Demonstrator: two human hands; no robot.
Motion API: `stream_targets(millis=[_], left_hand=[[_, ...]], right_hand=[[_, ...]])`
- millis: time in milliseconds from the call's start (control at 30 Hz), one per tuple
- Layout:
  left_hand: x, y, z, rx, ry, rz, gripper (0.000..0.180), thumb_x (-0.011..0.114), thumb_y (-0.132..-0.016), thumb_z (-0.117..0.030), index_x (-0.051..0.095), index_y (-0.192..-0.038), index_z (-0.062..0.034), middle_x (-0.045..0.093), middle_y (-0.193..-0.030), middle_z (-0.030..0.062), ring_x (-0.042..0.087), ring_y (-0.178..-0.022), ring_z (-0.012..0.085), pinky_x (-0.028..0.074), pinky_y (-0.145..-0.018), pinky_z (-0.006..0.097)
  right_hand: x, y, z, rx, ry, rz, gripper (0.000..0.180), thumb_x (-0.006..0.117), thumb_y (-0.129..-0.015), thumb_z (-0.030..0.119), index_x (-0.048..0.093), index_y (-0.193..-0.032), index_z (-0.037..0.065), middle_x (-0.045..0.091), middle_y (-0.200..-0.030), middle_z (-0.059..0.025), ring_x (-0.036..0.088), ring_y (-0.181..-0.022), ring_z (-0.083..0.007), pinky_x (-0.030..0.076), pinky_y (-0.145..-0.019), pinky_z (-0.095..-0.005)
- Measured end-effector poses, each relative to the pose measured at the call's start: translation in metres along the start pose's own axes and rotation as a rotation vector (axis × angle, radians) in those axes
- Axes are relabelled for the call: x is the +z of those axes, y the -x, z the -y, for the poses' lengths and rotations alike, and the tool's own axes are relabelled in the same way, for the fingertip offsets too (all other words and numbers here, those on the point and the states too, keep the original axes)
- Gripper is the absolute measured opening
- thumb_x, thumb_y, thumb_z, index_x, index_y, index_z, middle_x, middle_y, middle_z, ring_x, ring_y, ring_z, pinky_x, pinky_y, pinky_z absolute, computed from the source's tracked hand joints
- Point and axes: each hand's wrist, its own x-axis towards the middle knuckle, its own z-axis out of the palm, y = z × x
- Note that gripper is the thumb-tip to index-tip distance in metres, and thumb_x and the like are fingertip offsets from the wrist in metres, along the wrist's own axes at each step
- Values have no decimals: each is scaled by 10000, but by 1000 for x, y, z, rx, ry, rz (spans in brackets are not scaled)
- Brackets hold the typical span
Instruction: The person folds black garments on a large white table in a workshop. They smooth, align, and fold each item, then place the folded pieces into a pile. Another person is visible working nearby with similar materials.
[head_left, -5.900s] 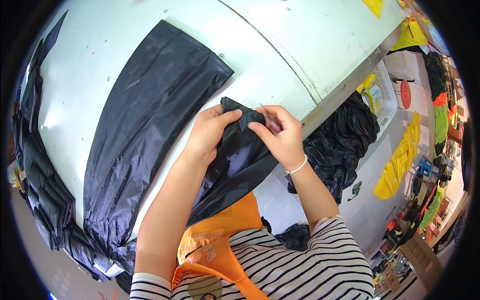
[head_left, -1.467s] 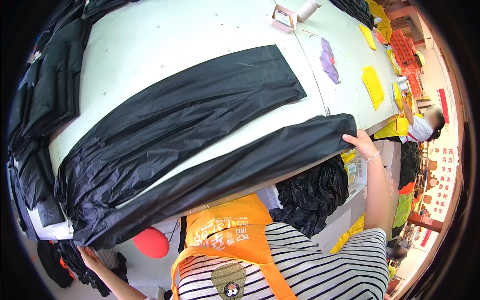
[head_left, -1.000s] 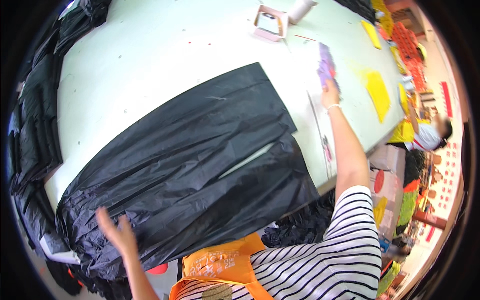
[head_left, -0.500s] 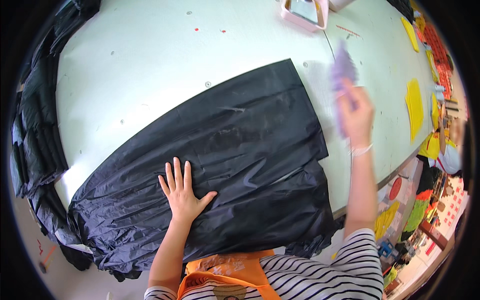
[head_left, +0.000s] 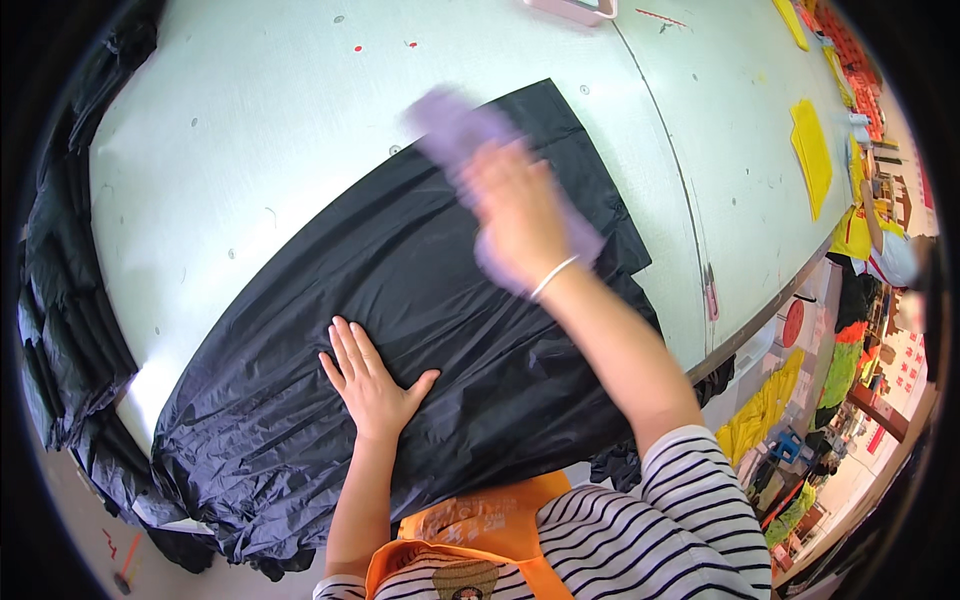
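Observation:
A large sheet of black thin fabric (head_left: pixel 420 300) lies spread flat across the pale green table (head_left: pixel 250 130). My left hand (head_left: pixel 375 385) presses flat on its lower middle, fingers spread. My right hand (head_left: pixel 515 215), blurred by motion, holds a pale purple flat piece (head_left: pixel 455 120) over the fabric's upper right part. A white bracelet sits on that wrist.
A stack of black fabric pieces (head_left: pixel 65 300) hangs along the table's left edge. Yellow cut pieces (head_left: pixel 812 150) lie at the far right of the table. A small pink-rimmed box (head_left: pixel 575 8) sits at the top edge. Bright garments and another person are beyond the right edge.
The black fabric was pulled open and laid flat. My left hand came down on it. My right hand picked up the purple piece from the right and swung it left over the fabric.

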Motion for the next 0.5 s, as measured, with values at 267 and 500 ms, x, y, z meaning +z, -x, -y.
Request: stream_targets(millis=[267, 500], left_hand=[[-4, -6, -5, -17, 5, -10, 1159, 687, -635, -596, 149, -1423, 63, 148, -1497, 248, 124, -1404, 362, 59, -1118, 510], [0, -1, -3, 21, -89, -9, 1094, 646, -668, -603, 203, -1412, 65, 177, -1492, 244, 132, -1401, 369, 59, -1116, 512]], right_hand=[[-44, -32, -59, 156, -225, -480, 322, 486, -833, -14, 565, -1145, 4, 576, -1109, -192, 549, -1032, -331, 438, -915, -396], [45, 35, 141, -311, -496, 68, 427, 464, -856, 162, 512, -1263, 41, 444, -1364, -134, 354, -1310, -311, 183, -1101, -516]])
